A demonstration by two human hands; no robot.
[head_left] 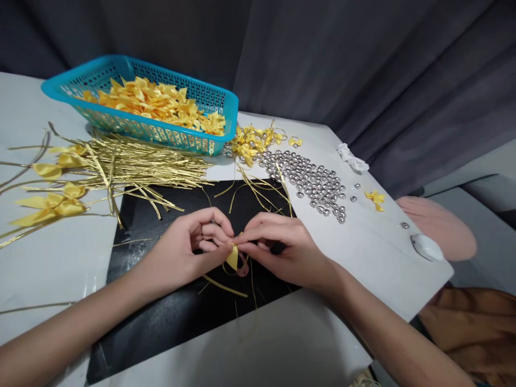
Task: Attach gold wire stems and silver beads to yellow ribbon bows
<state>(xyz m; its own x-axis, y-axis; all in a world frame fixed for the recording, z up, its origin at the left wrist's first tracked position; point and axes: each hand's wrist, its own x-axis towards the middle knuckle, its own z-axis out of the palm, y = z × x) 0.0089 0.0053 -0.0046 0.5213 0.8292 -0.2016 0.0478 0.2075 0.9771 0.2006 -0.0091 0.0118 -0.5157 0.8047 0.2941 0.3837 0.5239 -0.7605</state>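
My left hand (201, 236) and my right hand (282, 247) meet over the black mat (161, 322), fingertips nearly touching. Both are closed in a pinch on a small yellow ribbon bow (233, 259), one tail of which hangs below the fingers. A thin gold loop shows around the bow, but the pinched part is mostly hidden. Just beneath lies a small pink object (243, 267), partly covered and too hidden to name. A loose gold strip (226, 286) rests on the mat near my hands.
Behind the mat, a blue basket (161, 121) holds many yellow bows. A pile of gold strips (149, 164) lies before it. Silver heart-shaped beads (318, 185) spread to the right, near finished-looking bows (252, 142). A white computer mouse (426, 247) sits by the table's right corner.
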